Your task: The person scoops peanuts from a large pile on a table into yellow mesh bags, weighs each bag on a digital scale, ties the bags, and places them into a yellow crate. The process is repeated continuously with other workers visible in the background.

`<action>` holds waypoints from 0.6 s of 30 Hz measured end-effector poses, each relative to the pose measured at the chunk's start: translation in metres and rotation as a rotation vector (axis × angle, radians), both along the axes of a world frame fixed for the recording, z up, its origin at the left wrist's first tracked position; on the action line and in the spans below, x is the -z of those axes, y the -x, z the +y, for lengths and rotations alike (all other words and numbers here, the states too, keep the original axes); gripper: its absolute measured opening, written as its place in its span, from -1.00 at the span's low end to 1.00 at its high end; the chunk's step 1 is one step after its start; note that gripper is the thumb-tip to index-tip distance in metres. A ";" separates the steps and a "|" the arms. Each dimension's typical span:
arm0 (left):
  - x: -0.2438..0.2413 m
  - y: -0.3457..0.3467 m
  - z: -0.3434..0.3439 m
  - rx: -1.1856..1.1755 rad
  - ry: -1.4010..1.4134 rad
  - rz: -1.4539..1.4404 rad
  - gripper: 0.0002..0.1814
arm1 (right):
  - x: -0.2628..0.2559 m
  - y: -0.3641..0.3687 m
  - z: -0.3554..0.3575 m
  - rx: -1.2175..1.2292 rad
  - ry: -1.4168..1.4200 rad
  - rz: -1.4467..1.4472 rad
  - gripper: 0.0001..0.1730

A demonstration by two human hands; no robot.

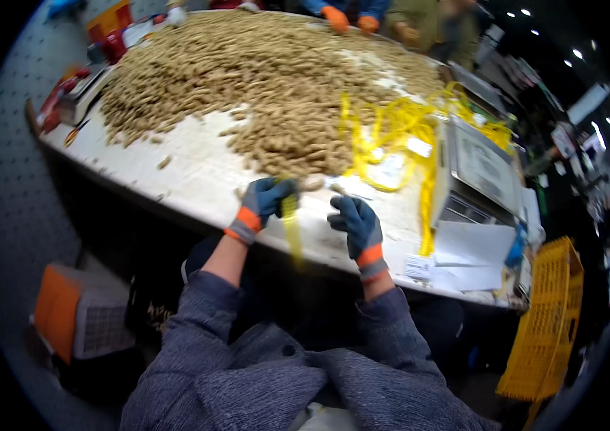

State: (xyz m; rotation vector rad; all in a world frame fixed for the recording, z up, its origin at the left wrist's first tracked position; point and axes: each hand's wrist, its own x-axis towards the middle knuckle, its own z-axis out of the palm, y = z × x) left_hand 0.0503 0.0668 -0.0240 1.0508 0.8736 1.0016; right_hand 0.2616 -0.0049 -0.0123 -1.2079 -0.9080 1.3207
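My left hand (266,202), in a blue-grey work glove with an orange cuff, grips a yellow mesh net bag (292,226) that hangs blurred past the table's front edge. To its right, my right hand (357,222), gloved alike, is raised with curled fingers; a peanut-like piece (337,188) shows at its fingertips, but whether they pinch it is unclear. Beyond both hands, a large heap of what look like unshelled peanuts (288,134) spreads over the white table (197,178). Tangled yellow netting (385,129) lies on the heap's right side.
A weighing scale (485,167) stands at the right beside white papers (469,253). A yellow plastic crate (545,323) is at the lower right, an orange and grey crate (86,318) at the lower left. Small snips (74,133) lie at the left edge. Co-workers' gloved hands (335,19) are across the table.
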 end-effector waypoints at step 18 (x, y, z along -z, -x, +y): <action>-0.011 -0.026 -0.023 0.472 -0.072 0.226 -0.85 | -0.024 0.026 -0.005 -0.221 0.009 -0.147 -0.60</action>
